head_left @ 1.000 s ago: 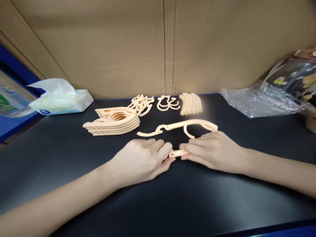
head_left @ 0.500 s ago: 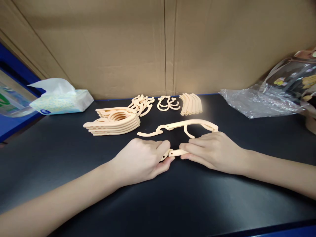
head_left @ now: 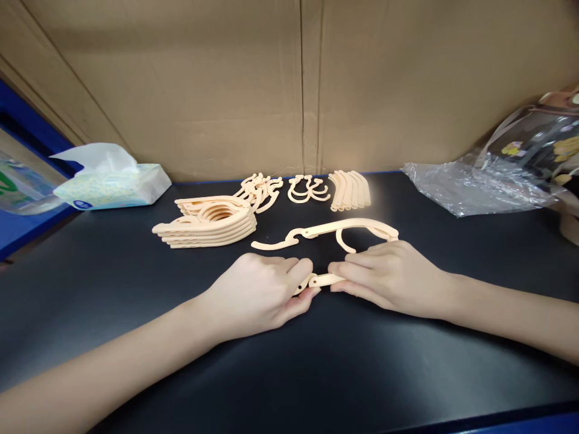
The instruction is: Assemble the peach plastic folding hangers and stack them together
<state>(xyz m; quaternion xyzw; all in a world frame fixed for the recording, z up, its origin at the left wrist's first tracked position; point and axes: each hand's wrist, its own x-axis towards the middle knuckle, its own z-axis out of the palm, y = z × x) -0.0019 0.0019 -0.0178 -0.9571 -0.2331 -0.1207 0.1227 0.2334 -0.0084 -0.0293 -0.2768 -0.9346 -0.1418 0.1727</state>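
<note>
My left hand [head_left: 266, 289] is closed on a pale peach plastic piece of a folding clothes hanger, its thumb underneath and a holed end showing. My right hand [head_left: 389, 280] pinches a peach hanger arm [head_left: 326, 279], whose holed end meets the left piece between my fingertips. Behind the hands lies a longer run of jointed hanger pieces [head_left: 344, 226] with a hook [head_left: 344, 242] beneath it. Its right end passes behind my right hand, so I cannot tell whether it joins the piece in my fingers.
On the black table [head_left: 289, 374], a stack of folded hangers [head_left: 208, 232] sits left of centre. Loose hooks [head_left: 310, 190] and a row of hanger arms [head_left: 350, 190] lie at the back. A tissue pack [head_left: 113, 185] is left; a clear plastic bag [head_left: 474, 184] is right. Cardboard [head_left: 203, 90] stands behind.
Almost nothing differs. The right end of the jointed hanger pieces has shifted very slightly left; both hands keep their hold in the same place.
</note>
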